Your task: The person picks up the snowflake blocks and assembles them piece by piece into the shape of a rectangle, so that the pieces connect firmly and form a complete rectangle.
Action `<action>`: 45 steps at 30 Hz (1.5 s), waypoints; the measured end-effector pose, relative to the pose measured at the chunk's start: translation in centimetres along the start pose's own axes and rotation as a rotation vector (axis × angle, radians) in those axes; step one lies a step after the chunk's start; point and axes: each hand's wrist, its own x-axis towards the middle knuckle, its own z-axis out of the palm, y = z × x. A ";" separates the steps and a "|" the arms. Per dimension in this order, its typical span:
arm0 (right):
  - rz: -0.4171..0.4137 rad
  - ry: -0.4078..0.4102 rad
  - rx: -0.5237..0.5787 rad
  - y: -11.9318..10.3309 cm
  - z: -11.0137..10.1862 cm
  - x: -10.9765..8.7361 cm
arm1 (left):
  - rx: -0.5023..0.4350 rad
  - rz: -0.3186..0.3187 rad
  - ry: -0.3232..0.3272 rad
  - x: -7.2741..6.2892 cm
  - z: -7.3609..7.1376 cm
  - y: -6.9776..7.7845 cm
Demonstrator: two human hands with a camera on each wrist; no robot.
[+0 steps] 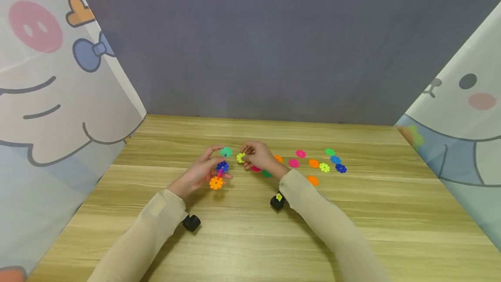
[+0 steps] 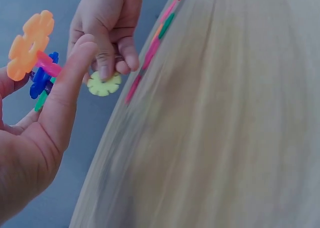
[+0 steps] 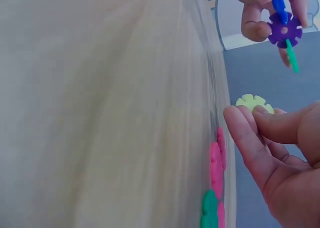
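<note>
My left hand (image 1: 198, 171) grips a linked chain of plastic snowflake discs between thumb and fingers. Nearest me in it is an orange disc (image 1: 216, 182), joined to a pink disc (image 2: 48, 64). Beyond these come a blue disc (image 1: 222, 167), a purple disc (image 3: 276, 35) and, at the far end, a green disc (image 1: 226, 151). Thumb and fingertips of my right hand (image 1: 260, 156) pinch a yellow-green snowflake disc (image 1: 240, 158) by its edge. It is held up off the table, a short way right of the chain and apart from it.
Loose discs lie on the wooden table (image 1: 242, 238) to the right, among them a pink disc (image 1: 294, 163), an orange disc (image 1: 312, 180), a yellow-green disc (image 1: 324, 167) and a dark blue disc (image 1: 341, 168). A grey panel (image 1: 250, 47) stands behind the table.
</note>
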 end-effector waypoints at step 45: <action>-0.307 0.135 -0.104 -0.6 -1.1 -3.6 | 0.049 0.039 -0.009 0.9 3.0 -0.7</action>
